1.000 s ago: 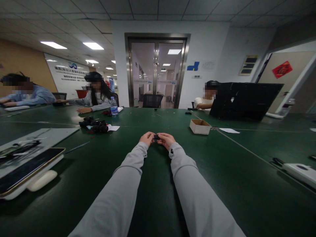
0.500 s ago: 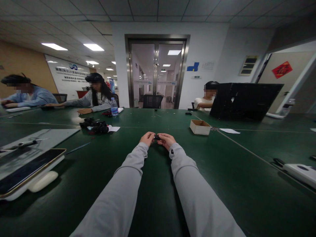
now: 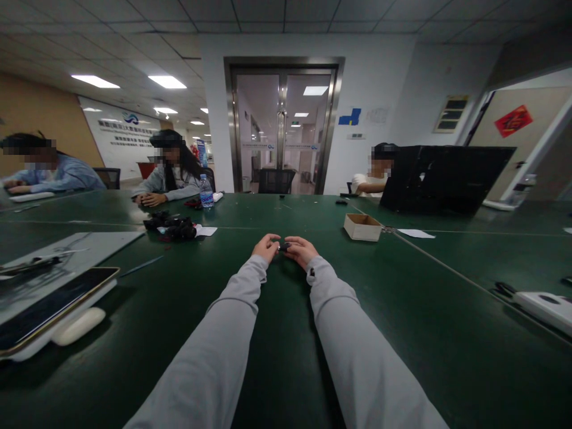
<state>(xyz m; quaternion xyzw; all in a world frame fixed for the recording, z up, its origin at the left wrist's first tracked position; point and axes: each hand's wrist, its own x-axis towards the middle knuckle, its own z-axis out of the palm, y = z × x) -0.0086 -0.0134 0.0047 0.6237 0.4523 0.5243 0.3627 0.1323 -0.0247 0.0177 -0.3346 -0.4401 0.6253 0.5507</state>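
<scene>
A small black object (image 3: 283,246) with a shiny metal-looking end is between my two hands, over the green table (image 3: 286,333). Its exact kind is too small to make out. My right hand (image 3: 302,251) grips the dark part between thumb and fingers. At the shiny left end, my left hand (image 3: 266,248) has its thumb against or very near the object, while its index finger arches above. Whether that hand grips the object I cannot tell for sure.
An open cardboard box (image 3: 361,229) stands ahead to the right. Black gear (image 3: 172,226) and a water bottle (image 3: 206,192) are ahead left. Nearer left lie a phone (image 3: 53,304) and a grey board (image 3: 89,250). A black monitor (image 3: 447,179) stands far right. Other people sit across the table.
The fingers of my left hand have lifted and spread a little from the black object. My right hand stays on it. Across the table, a person has drawn their outstretched hand in.
</scene>
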